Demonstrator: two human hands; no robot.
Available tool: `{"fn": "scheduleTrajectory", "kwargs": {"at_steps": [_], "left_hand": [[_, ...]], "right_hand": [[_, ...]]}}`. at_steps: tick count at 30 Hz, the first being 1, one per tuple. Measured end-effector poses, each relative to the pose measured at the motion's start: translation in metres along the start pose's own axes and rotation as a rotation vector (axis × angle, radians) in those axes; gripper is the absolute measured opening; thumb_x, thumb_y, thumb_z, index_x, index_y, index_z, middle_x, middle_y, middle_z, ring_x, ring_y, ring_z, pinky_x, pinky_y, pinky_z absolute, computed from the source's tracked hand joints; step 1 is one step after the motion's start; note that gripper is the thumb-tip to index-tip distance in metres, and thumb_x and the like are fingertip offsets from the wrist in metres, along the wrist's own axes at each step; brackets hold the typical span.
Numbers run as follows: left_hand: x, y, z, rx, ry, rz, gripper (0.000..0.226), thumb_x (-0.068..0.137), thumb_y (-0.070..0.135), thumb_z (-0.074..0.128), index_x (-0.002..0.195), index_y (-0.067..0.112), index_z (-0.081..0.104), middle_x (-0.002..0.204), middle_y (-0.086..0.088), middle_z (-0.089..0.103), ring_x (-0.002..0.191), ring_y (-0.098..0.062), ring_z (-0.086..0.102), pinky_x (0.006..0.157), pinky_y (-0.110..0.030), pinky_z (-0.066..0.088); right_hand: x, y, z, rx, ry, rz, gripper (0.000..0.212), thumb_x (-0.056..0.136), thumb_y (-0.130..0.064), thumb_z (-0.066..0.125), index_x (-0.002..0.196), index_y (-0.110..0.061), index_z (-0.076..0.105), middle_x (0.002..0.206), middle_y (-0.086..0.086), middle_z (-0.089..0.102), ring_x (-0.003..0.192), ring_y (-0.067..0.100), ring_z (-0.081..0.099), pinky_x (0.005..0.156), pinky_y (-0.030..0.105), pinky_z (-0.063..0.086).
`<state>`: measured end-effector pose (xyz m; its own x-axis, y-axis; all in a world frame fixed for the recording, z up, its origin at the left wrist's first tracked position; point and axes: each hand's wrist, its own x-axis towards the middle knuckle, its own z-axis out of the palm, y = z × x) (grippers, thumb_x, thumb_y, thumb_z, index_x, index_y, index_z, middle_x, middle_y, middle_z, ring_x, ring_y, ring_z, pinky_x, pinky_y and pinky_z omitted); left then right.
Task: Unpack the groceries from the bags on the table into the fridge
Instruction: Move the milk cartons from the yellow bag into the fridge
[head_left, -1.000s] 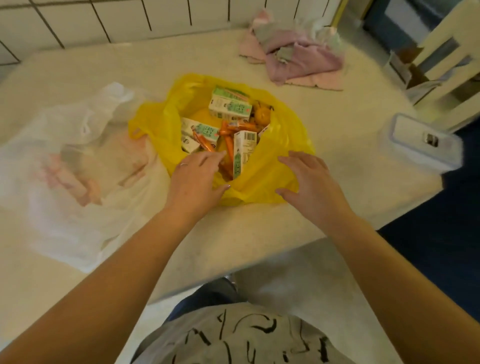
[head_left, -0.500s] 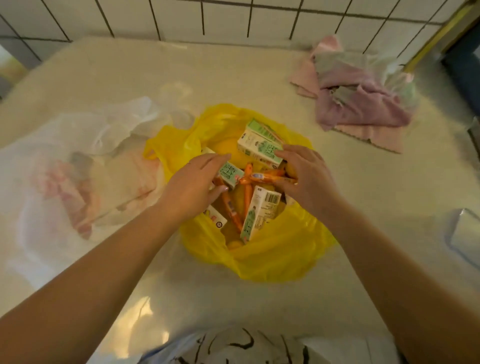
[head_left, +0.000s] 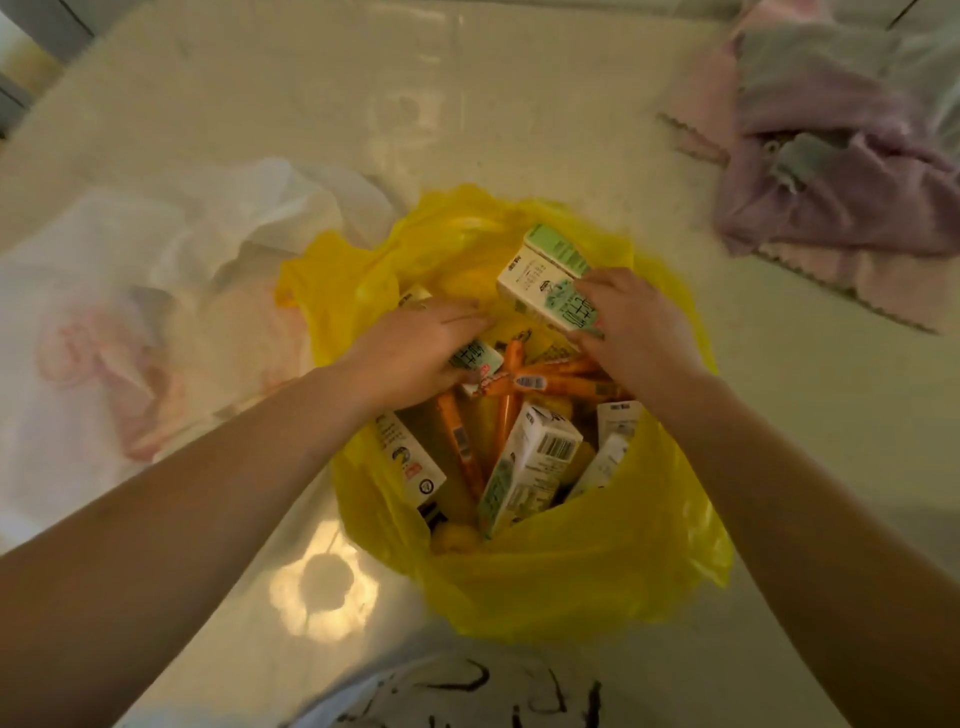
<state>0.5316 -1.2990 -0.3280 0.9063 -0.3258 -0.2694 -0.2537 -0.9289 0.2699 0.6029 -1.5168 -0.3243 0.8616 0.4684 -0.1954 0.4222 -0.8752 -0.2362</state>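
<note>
Both hands reach into the yellow bag on the worktop. The right hand clamps its fingers on a green-and-white carton. The left hand seems to rest flat, fingers together, on another carton.

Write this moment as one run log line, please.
step: unpacking yellow bag | right hand: grips milk carton | left hand: inside bag, on cartons

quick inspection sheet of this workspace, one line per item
surface: pale glossy table, glare patch near its front edge
job's things: yellow bag open, holding small cartons and orange sticks; white bag beside it, contents unclear
clutter: pink cloths heaped at far right
hands: left hand inside the bag on a carton; right hand grips a green carton
cables: nothing seen
surroundings: fridge not in view
</note>
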Motion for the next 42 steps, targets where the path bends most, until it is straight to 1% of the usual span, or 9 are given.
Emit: {"fn": "scheduleTrajectory", "kwargs": {"at_steps": [5, 9, 18, 22, 28, 32, 35, 38, 42], "left_hand": [[0.009, -0.011, -0.003, -0.012, -0.096, 0.046, 0.064, 0.082, 0.042, 0.064, 0.139, 0.026, 0.042, 0.143, 0.002, 0.045, 0.132, -0.017, 0.038, 0.100, -0.037, 0.039], [0.012, -0.013, -0.009, -0.003, -0.148, 0.089, 0.066, 0.078, 0.039, 0.070, 0.137, 0.025, 0.045, 0.140, 0.003, 0.047, 0.129, -0.017, 0.041, 0.097, -0.035, 0.041], [0.016, -0.006, -0.005, 0.168, -0.118, 0.158, 0.063, 0.078, 0.041, 0.069, 0.134, 0.023, 0.048, 0.134, 0.003, 0.051, 0.121, -0.021, 0.046, 0.091, -0.037, 0.044], [0.014, -0.009, -0.001, 0.252, -0.105, 0.210, 0.061, 0.084, 0.042, 0.061, 0.138, 0.020, 0.043, 0.136, 0.001, 0.048, 0.123, -0.022, 0.043, 0.094, -0.036, 0.038], [0.009, -0.017, 0.004, 0.307, -0.030, 0.279, 0.059, 0.089, 0.040, 0.057, 0.139, 0.014, 0.041, 0.138, -0.006, 0.046, 0.126, -0.025, 0.042, 0.100, -0.039, 0.034], [-0.002, -0.025, -0.005, 0.225, 0.110, 0.310, 0.056, 0.082, 0.031, 0.066, 0.128, 0.003, 0.052, 0.123, -0.018, 0.058, 0.104, -0.036, 0.060, 0.075, -0.044, 0.053], [-0.009, -0.030, -0.016, 0.118, 0.250, 0.262, 0.058, 0.084, 0.037, 0.055, 0.131, 0.004, 0.047, 0.123, -0.018, 0.056, 0.097, -0.037, 0.062, 0.064, -0.042, 0.055], [-0.013, -0.030, -0.021, -0.063, 0.336, 0.177, 0.063, 0.087, 0.036, 0.059, 0.139, 0.006, 0.039, 0.131, -0.016, 0.049, 0.110, -0.032, 0.056, 0.080, -0.037, 0.051], [-0.015, -0.022, -0.021, -0.369, 0.374, 0.059, 0.062, 0.090, 0.027, 0.058, 0.144, 0.009, 0.030, 0.138, -0.010, 0.039, 0.126, -0.017, 0.037, 0.101, -0.022, 0.037]], "right_hand": [[0.004, 0.001, 0.004, -0.037, 0.002, 0.089, 0.057, 0.084, -0.036, 0.064, 0.134, -0.015, 0.048, 0.134, 0.007, 0.045, 0.123, 0.027, 0.041, 0.093, 0.040, 0.043], [0.004, -0.004, 0.007, -0.084, -0.003, 0.141, 0.060, 0.082, -0.039, 0.066, 0.133, -0.014, 0.047, 0.128, 0.010, 0.046, 0.118, 0.029, 0.042, 0.088, 0.040, 0.045], [0.002, -0.011, 0.013, -0.104, 0.008, 0.194, 0.061, 0.080, -0.034, 0.069, 0.133, -0.013, 0.044, 0.124, 0.011, 0.045, 0.113, 0.029, 0.044, 0.087, 0.038, 0.044], [0.002, -0.014, 0.015, -0.128, 0.001, 0.215, 0.059, 0.080, -0.036, 0.068, 0.129, -0.012, 0.046, 0.122, 0.012, 0.047, 0.112, 0.029, 0.046, 0.088, 0.038, 0.042], [0.001, -0.022, 0.002, -0.078, 0.030, 0.190, 0.056, 0.081, -0.038, 0.064, 0.129, -0.014, 0.046, 0.121, 0.009, 0.050, 0.111, 0.027, 0.048, 0.078, 0.035, 0.044], [0.000, -0.029, -0.025, 0.048, 0.153, 0.133, 0.054, 0.082, -0.036, 0.062, 0.131, -0.020, 0.047, 0.123, 0.007, 0.049, 0.114, 0.028, 0.047, 0.083, 0.039, 0.044], [0.001, -0.034, -0.048, 0.119, 0.236, 0.078, 0.051, 0.080, -0.031, 0.064, 0.127, -0.021, 0.048, 0.119, 0.007, 0.052, 0.108, 0.028, 0.050, 0.080, 0.033, 0.039], [0.004, -0.038, -0.062, 0.141, 0.224, 0.032, 0.056, 0.079, -0.030, 0.068, 0.130, -0.023, 0.044, 0.120, 0.006, 0.052, 0.110, 0.027, 0.049, 0.078, 0.028, 0.032], [0.012, -0.047, -0.062, 0.105, 0.129, -0.010, 0.061, 0.079, -0.029, 0.069, 0.133, -0.025, 0.041, 0.121, 0.006, 0.053, 0.112, 0.026, 0.049, 0.079, 0.030, 0.034]]}}
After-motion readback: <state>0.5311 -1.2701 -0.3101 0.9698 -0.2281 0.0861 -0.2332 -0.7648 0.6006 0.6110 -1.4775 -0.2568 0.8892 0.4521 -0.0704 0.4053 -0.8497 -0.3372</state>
